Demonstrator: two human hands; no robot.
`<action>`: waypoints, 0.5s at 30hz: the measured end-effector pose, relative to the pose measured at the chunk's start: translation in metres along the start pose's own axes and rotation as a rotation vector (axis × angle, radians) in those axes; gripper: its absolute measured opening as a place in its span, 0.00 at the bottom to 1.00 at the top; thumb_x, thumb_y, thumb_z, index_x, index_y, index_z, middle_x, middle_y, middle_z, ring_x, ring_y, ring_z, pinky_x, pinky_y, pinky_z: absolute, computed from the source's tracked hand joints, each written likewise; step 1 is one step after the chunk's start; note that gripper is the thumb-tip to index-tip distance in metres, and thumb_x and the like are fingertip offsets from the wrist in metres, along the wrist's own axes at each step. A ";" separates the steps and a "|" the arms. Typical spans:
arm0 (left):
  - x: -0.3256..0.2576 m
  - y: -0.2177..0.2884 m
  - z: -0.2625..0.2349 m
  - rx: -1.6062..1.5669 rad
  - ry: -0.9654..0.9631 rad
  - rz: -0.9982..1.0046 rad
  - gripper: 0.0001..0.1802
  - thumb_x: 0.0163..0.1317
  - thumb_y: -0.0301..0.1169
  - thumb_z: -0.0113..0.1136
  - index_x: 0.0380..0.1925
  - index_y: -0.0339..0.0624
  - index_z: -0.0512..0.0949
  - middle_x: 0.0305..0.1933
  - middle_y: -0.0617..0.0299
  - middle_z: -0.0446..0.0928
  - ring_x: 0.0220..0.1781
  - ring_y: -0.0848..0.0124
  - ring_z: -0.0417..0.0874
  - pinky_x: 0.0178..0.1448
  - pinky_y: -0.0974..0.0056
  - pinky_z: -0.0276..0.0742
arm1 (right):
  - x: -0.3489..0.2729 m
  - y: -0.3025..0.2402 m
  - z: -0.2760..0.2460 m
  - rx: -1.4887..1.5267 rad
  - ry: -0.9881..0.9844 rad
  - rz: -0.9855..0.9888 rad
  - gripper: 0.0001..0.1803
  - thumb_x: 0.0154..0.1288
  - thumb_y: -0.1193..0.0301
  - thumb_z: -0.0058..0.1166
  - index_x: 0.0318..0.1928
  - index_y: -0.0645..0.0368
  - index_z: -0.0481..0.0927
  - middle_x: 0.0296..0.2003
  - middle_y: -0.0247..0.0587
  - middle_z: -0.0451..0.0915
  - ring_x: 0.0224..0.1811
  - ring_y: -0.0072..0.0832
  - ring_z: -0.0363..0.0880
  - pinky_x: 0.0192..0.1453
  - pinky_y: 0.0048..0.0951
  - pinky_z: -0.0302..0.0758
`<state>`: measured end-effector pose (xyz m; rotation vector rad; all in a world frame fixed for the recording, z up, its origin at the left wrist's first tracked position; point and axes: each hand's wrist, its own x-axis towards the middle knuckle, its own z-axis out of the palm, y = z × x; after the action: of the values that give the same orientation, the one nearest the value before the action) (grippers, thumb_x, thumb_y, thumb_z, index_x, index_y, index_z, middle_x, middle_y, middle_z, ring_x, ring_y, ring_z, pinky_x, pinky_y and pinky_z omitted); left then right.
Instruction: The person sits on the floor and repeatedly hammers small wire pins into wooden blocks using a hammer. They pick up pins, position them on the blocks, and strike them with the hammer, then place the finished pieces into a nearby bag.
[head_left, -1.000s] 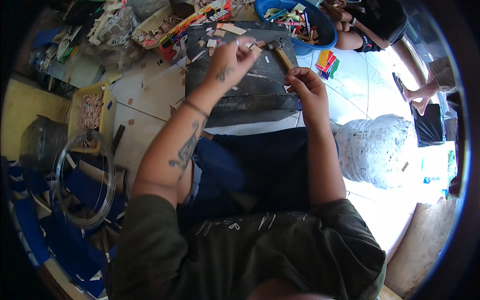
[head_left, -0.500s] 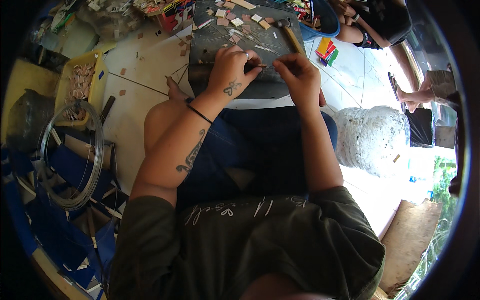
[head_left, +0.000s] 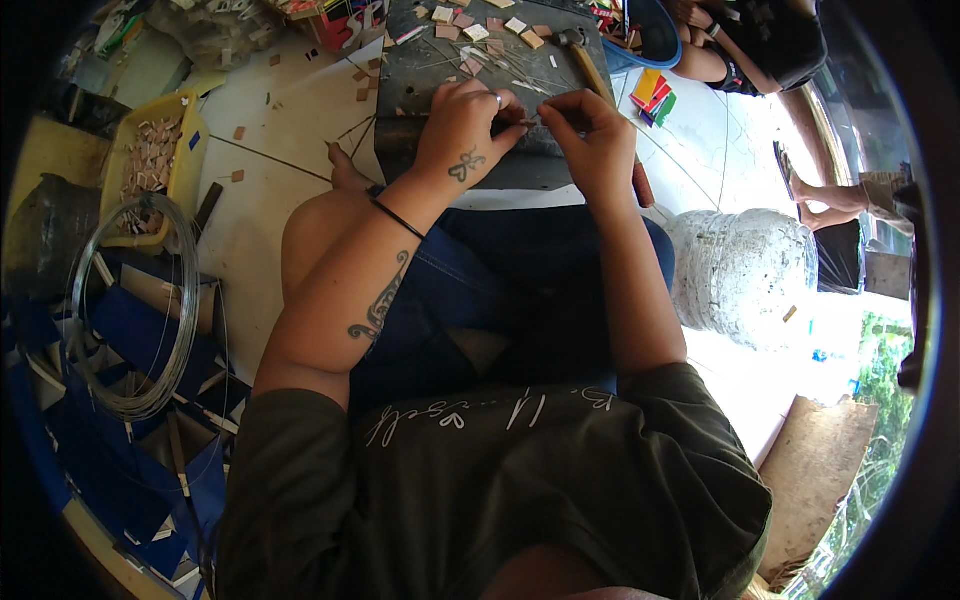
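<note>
- The left hand [head_left: 462, 135] and the right hand [head_left: 592, 135] meet over the near edge of a dark work block [head_left: 440, 85]; their fingertips pinch a thin, short piece of wire or nail [head_left: 533, 121] between them, too small to tell which.
- Fingers of the left hand are curled narrow, thumb and forefinger closed on the left end of that thin piece; there is a ring on one finger and a small tattoo on the back of the hand.
- Fingers of the right hand are bent in tight as well, closed on the right end of the same piece, the knuckles toward the camera.
- A black band [head_left: 397, 217] sits on the left wrist, and the forearm below it carries a long tattoo.
- On the dark work block, just beyond the hands, lie small square wooden chips [head_left: 478, 32] and several loose thin wires [head_left: 510, 68], scattered.
- A hammer [head_left: 590, 60] lies at the block's right side, head away from the person, handle running down past the right hand.
- The person sits on the floor with knees bent, in dark blue trousers and an olive shirt.
- To the left, a yellow tray [head_left: 190, 150] holds more small wooden pieces; nearer the person lies a coil of grey wire [head_left: 182, 330] on blue panels.
- To the right stands a white woven sack [head_left: 745, 265]; beyond it sits another person [head_left: 745, 45], near a blue bowl [head_left: 655, 35] and coloured cards [head_left: 653, 90].
</note>
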<state>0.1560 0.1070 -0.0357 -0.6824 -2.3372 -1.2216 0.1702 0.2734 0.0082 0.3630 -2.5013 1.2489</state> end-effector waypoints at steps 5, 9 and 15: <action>0.000 0.001 -0.001 0.004 0.003 0.015 0.07 0.49 0.29 0.69 0.29 0.43 0.82 0.29 0.63 0.83 0.37 0.63 0.81 0.50 0.57 0.71 | 0.001 0.000 0.000 0.019 -0.004 0.004 0.06 0.58 0.74 0.63 0.33 0.64 0.82 0.29 0.44 0.85 0.32 0.28 0.86 0.38 0.26 0.78; 0.000 0.000 0.000 0.004 0.002 0.004 0.06 0.50 0.31 0.68 0.29 0.47 0.82 0.28 0.68 0.83 0.38 0.66 0.79 0.53 0.56 0.68 | 0.000 0.000 0.001 0.011 -0.006 0.005 0.06 0.58 0.74 0.63 0.33 0.65 0.82 0.28 0.44 0.85 0.32 0.28 0.86 0.38 0.27 0.78; 0.000 -0.002 0.001 -0.001 0.013 0.021 0.07 0.50 0.30 0.69 0.29 0.45 0.82 0.29 0.65 0.83 0.37 0.64 0.80 0.50 0.56 0.70 | 0.005 -0.004 0.000 -0.121 -0.067 -0.069 0.06 0.59 0.74 0.62 0.35 0.65 0.82 0.30 0.41 0.85 0.33 0.25 0.85 0.41 0.24 0.78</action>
<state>0.1546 0.1063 -0.0374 -0.6959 -2.3133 -1.2151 0.1673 0.2709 0.0127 0.4649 -2.5821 1.0705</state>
